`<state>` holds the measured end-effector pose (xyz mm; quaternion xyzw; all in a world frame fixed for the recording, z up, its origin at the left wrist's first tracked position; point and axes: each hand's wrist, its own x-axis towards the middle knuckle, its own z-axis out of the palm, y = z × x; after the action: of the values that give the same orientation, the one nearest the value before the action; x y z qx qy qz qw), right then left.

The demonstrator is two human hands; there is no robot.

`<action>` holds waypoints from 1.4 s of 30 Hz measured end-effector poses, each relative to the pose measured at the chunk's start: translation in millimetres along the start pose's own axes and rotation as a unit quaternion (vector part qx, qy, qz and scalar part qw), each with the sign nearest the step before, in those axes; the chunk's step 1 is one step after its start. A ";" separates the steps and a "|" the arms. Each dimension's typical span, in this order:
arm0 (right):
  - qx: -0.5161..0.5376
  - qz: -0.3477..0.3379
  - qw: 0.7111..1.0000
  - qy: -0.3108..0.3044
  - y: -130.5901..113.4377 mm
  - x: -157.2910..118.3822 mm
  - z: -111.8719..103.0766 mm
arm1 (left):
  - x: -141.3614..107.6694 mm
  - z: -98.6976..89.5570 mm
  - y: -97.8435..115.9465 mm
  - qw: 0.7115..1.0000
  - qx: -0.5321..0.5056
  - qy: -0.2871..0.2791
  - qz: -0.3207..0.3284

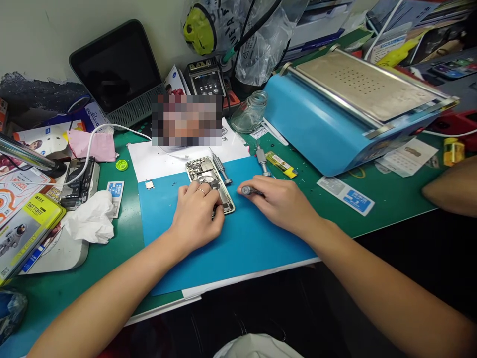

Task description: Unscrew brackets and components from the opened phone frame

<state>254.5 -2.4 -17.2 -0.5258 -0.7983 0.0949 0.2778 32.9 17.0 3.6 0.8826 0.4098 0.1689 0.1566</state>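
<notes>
An opened smartphone [208, 174] with its inner parts bare lies on a blue mat [231, 258]. My left hand [197, 209] is closed over its lower left part, fingers curled onto it; the fingertips are partly hidden. Just right of the phone, my right hand [278, 199] grips a grey screwdriver [249, 190], its round end cap pointing left and its tip hidden. A second screwdriver [222, 168] lies along the phone's right edge. Farther right, another screwdriver [262, 160] rests at the mat's edge. A small metal part [149, 184] sits on the mat's left side.
A blue machine [309, 129] with a metal plate on top stands at the back right. Behind the mat are a glass jar [250, 113] and a dark display [115, 74]. Crumpled tissue [91, 216] and a yellow battery box [32, 233] lie left. Someone's arm [452, 186] shows right.
</notes>
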 end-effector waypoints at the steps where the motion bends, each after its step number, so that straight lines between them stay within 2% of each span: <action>1: -0.009 0.008 1.000 0.010 4.8 -0.4 -1.5 | 0.1 -0.1 0.0 1.000 0.000 -0.001 0.000; 6: -0.015 0.036 0.999 0.012 16.9 -0.6 -1.4 | 1.1 -0.8 0.3 1.000 0.001 -0.003 0.002; 13: 0.014 0.064 0.998 0.022 15.4 0.4 0.1 | 1.1 -0.6 1.1 1.000 -0.005 0.000 0.003; 21: 0.057 0.122 0.989 0.062 14.5 0.5 -2.1 | 1.4 -0.2 0.5 1.000 0.002 -0.001 0.004; 29: 0.031 0.095 0.993 0.062 -3.9 -15.5 -16.8 | 0.8 -0.2 0.2 1.000 0.000 0.000 0.005; 35: 0.137 0.151 0.977 0.068 -20.9 -26.2 -30.3 | 0.0 -0.4 -0.5 1.000 -0.003 -0.002 0.000; 37: 0.205 0.159 0.960 0.105 -23.1 -25.7 -26.9 | 0.0 -0.8 -0.6 1.000 -0.005 0.000 -0.003; 40: 0.305 0.127 0.929 0.166 -22.2 -26.0 -16.1 | 0.3 -1.5 -0.5 1.000 -0.012 0.006 0.000; 42: 0.311 0.098 0.929 0.176 -19.1 -28.8 -8.8 | 0.7 -1.8 -0.6 1.000 -0.014 0.008 0.005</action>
<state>252.7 -37.5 -11.3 -0.4971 -0.6114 0.2716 0.5526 32.1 18.1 5.1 0.8809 0.4044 0.1825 0.1646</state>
